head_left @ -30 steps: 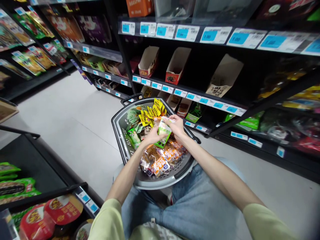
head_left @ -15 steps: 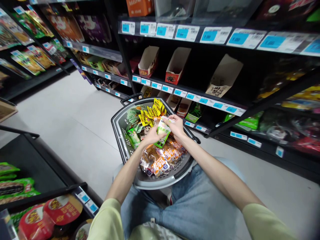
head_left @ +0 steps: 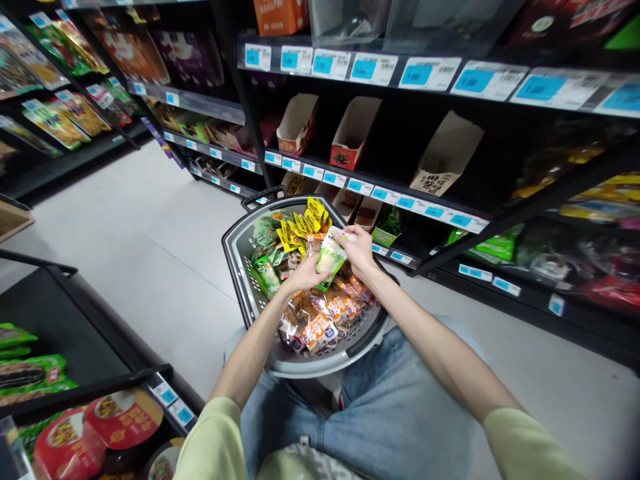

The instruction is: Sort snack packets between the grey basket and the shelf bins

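Observation:
A green and white snack packet (head_left: pixel 332 256) is held over the basket between both hands. My left hand (head_left: pixel 309 272) grips its lower left side, thumb on the front. My right hand (head_left: pixel 358 249) pinches its upper right edge. Below them, the grey shopping basket (head_left: pixel 313 368) rests by my knees. Inside it lie yellow packets (head_left: pixel 300 229) at the far end, green packets (head_left: pixel 267 275) at the left, and orange and white snack packets (head_left: pixel 320 327) at the near end.
Ahead stands a black shelf unit with blue price tags (head_left: pixel 370 68). Open cardboard boxes (head_left: pixel 351 137) sit on its middle shelf. At lower left, another shelf holds red-lidded tubs (head_left: pixel 123 419) and green bags (head_left: pixel 37 377). Pale floor (head_left: pixel 165 220) shows to the left.
The packet has tilted and turned slightly in my hands, showing more of its front. My right hand has shifted a little to the right; the basket stays in place.

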Motion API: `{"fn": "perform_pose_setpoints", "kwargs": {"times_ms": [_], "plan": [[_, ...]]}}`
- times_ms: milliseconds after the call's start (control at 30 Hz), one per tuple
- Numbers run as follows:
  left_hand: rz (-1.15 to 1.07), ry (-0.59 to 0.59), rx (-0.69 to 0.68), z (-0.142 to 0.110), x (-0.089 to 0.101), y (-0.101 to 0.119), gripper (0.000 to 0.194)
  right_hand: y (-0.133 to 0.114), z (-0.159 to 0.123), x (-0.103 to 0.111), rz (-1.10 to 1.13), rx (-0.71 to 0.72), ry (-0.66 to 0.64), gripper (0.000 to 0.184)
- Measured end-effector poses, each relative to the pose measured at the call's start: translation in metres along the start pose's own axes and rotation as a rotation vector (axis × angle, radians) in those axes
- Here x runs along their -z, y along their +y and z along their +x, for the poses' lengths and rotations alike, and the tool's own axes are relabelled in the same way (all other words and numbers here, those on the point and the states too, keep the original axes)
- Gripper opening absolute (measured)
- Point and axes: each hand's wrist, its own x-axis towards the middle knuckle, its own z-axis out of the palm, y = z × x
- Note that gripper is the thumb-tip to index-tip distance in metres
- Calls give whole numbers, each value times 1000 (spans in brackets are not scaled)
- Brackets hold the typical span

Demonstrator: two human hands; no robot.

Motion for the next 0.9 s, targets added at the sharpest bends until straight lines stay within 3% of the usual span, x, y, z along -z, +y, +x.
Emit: {"fn": "perform_pose_setpoints", "kwargs": {"times_ms": [167, 400, 600, 733, 900], "plan": [[-92, 49, 32, 0, -6, -3, 36, 0, -1, 0, 43, -37, -58, 43], [-332, 141, 119, 0, -9, 1, 39, -1, -8, 1, 55, -136, -346, 44], [-458, 332, 83, 1, -4, 5, 37, 0, -7, 2, 27, -105, -293, 44], [-633, 380, 67, 3, -3, 8, 33, 3, -8, 2, 40, -115, -317, 43], [-672, 459, 109, 2, -4, 12, 30, 5, -10, 1, 41, -122, -355, 42]]}}
